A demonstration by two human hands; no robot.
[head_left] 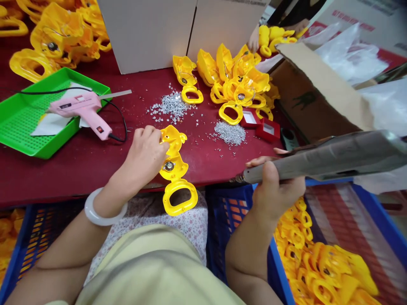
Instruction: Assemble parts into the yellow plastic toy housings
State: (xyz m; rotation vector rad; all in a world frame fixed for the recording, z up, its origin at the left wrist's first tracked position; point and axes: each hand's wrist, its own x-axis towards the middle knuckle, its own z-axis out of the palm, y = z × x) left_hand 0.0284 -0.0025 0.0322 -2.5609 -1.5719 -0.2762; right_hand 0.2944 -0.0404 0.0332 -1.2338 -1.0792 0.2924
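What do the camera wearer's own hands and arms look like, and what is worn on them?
Both the left hand and right hand are ungloved, and the forearms are uncovered. A smooth, rounded white bangle circles the left wrist; nothing shows on the right wrist. The top is pale yellow.

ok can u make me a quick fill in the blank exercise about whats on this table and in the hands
The right hand holds a long tool that is ____ in colour.
The left hand is on an open shell piece coloured ____.
The pink tool lies partly over a ____ tray.
The white bangle is worn on the ____ arm.

Missing words: grey; yellow; green; left.
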